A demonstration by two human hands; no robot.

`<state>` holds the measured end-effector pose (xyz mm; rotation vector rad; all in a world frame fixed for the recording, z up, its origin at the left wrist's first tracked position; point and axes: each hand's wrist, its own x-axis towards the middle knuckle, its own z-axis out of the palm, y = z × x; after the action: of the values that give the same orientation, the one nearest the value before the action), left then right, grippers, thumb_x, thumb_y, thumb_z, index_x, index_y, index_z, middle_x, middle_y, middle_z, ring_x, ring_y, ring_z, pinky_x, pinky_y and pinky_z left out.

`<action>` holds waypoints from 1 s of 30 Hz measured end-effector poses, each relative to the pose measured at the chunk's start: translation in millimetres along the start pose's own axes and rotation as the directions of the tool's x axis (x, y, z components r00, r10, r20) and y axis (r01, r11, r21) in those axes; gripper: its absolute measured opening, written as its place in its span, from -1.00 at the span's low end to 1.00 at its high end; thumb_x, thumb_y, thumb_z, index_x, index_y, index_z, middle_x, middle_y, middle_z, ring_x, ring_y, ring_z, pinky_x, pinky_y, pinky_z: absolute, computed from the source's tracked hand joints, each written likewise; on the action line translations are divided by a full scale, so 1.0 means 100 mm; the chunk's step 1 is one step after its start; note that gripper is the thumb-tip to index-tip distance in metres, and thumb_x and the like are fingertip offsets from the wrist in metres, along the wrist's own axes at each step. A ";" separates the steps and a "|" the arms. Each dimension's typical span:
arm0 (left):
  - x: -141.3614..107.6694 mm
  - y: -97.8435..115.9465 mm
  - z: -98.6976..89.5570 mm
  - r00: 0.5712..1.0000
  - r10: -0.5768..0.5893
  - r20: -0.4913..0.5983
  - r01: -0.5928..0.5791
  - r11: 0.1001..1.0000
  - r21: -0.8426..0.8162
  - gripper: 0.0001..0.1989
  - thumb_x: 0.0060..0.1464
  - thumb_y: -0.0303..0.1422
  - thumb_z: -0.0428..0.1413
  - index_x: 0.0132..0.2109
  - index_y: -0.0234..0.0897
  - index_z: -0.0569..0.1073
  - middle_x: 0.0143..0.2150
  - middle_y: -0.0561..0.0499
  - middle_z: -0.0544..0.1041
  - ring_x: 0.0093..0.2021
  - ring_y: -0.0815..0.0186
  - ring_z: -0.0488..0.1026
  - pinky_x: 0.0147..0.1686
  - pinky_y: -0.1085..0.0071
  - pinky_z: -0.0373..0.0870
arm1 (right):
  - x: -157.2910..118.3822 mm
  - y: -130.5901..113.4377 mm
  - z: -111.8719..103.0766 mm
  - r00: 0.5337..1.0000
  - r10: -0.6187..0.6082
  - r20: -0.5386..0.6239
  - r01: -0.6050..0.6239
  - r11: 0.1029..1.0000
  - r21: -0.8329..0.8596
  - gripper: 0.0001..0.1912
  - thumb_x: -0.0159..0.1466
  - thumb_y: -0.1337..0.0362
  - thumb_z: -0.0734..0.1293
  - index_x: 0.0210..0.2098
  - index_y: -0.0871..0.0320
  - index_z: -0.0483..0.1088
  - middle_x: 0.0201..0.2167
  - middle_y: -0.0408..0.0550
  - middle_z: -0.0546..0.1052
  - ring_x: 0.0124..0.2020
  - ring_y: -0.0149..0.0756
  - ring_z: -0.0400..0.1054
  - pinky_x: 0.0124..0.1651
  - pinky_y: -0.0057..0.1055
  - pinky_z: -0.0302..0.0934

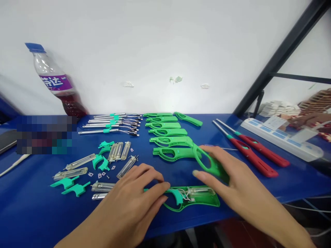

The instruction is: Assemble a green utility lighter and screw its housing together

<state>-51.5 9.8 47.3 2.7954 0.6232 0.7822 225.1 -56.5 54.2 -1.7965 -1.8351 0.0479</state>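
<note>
A half-assembled green lighter (207, 199) lies open-shelled at the table's front edge, with a clear fuel tank, white wires and a teal trigger (176, 195) inside. My left hand (137, 199) is closed at its front end, thumb and fingers pinching there; the grip point is partly hidden. A metal tube (99, 196) sticks out left of that hand. Above the lighter's rear, my right hand (238, 182) holds a loose green shell half (207, 160) between thumb and fingers, tilted. Behind it, several green shell halves (165, 132) lie in a column.
Metal lighter tubes with wires (111, 131) lie at the back left. Clear fuel tanks (80, 162) and teal triggers (77, 189) are scattered left. Two red lighters (254, 156) and a white power strip (281, 137) lie right. A drink bottle (58, 82) stands against the wall.
</note>
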 end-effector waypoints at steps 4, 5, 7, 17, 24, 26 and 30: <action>0.02 0.04 0.01 1.000 -0.002 0.008 0.002 1.000 0.014 -0.80 0.44 -0.43 0.07 0.07 -0.13 0.54 -0.01 0.05 0.59 -0.03 0.20 0.48 0.09 0.21 0.45 | 0.18 0.09 0.20 0.995 -0.005 -0.102 0.009 0.999 0.032 -0.49 0.45 -0.18 0.30 0.22 -0.03 0.39 0.09 0.00 0.61 0.09 0.03 0.54 0.11 -0.01 0.43; 0.03 0.04 0.01 1.000 0.005 0.007 -0.005 1.000 0.022 -0.81 0.44 -0.42 0.06 0.06 -0.14 0.54 -0.02 0.05 0.60 -0.05 0.19 0.49 0.07 0.20 0.46 | 0.21 0.12 0.24 0.994 -0.022 -0.109 0.026 0.999 0.031 -0.51 0.46 -0.15 0.31 0.22 -0.02 0.38 0.07 -0.01 0.61 0.07 0.00 0.54 0.10 -0.05 0.41; 0.05 0.05 0.01 1.000 0.017 0.011 -0.018 0.999 0.028 -0.81 0.45 -0.41 0.04 0.03 -0.15 0.55 -0.05 0.04 0.60 -0.07 0.18 0.49 0.04 0.18 0.48 | 0.23 0.17 0.29 0.990 -0.063 -0.124 0.067 0.997 0.029 -0.54 0.47 -0.10 0.33 0.23 -0.02 0.38 0.03 -0.04 0.59 0.01 -0.07 0.54 0.07 -0.13 0.39; -0.01 0.03 0.04 0.987 0.039 0.157 -0.044 0.999 0.028 -0.77 0.41 -0.54 0.04 0.05 -0.21 0.53 -0.02 -0.04 0.53 0.01 0.12 0.42 0.08 0.08 0.45 | 0.16 0.17 0.29 0.991 -0.101 -0.088 0.102 0.995 0.004 -0.55 0.47 -0.06 0.34 0.24 0.00 0.38 -0.07 -0.06 0.56 -0.12 -0.13 0.51 -0.03 -0.20 0.32; 0.02 0.06 0.04 0.989 0.040 0.142 -0.043 0.999 0.021 -0.76 0.40 -0.56 0.03 0.02 -0.23 0.54 -0.06 -0.04 0.53 -0.04 0.12 0.42 0.02 0.10 0.45 | 0.16 0.14 0.31 0.988 -0.138 -0.064 0.138 0.990 -0.002 -0.56 0.48 -0.01 0.36 0.27 -0.01 0.35 -0.11 -0.12 0.51 -0.19 -0.23 0.51 -0.02 -0.23 0.31; 0.02 0.06 0.04 0.992 0.037 0.125 -0.039 0.999 0.017 -0.76 0.41 -0.55 0.02 0.01 -0.23 0.54 -0.05 -0.03 0.54 -0.04 0.13 0.42 0.02 0.11 0.45 | 0.16 0.14 0.31 0.987 -0.141 -0.081 0.141 0.990 -0.010 -0.55 0.48 -0.01 0.36 0.27 0.00 0.36 -0.12 -0.11 0.52 -0.19 -0.23 0.50 -0.04 -0.24 0.31; 0.01 0.06 0.05 0.996 0.032 0.080 -0.032 0.999 0.000 -0.78 0.48 -0.46 -0.02 -0.01 -0.21 0.54 -0.04 0.00 0.56 -0.02 0.14 0.43 0.03 0.12 0.44 | 0.16 0.13 0.30 0.982 -0.143 -0.126 0.143 0.990 -0.005 -0.52 0.47 -0.02 0.38 0.30 -0.04 0.37 -0.17 -0.15 0.56 -0.20 -0.25 0.52 -0.06 -0.28 0.33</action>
<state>-45.9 5.0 44.8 2.8287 0.5665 0.6727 225.5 -29.8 29.7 -1.6218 -1.8657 -0.1144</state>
